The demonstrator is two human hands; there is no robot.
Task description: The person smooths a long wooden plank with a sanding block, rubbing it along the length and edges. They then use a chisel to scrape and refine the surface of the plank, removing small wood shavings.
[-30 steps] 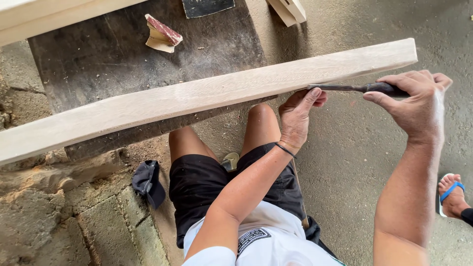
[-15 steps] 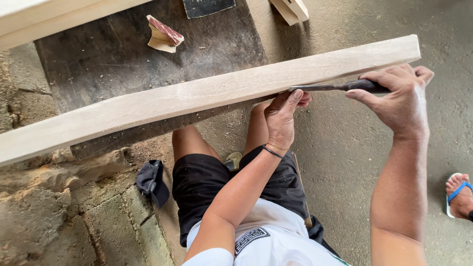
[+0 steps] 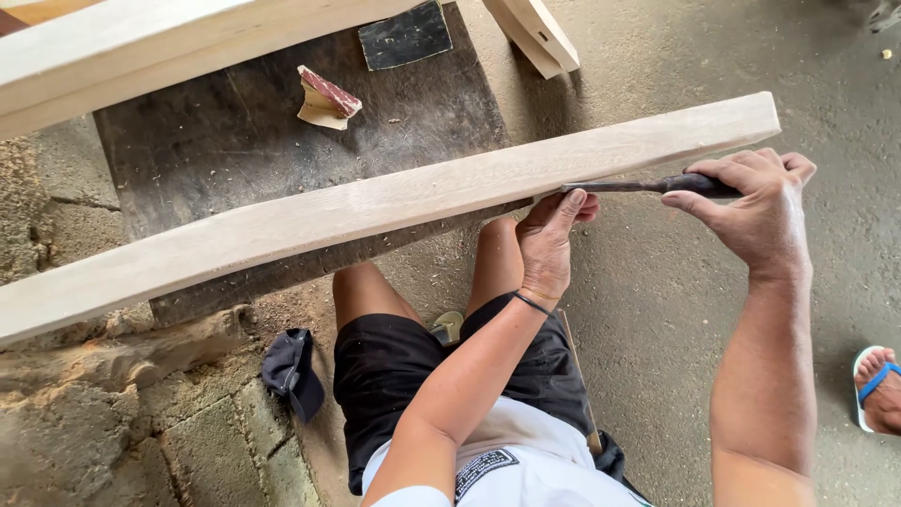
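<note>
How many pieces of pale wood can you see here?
3: the long plank under both hands, a wide board top left, a short piece top centre. More may lie off-frame.
</note>
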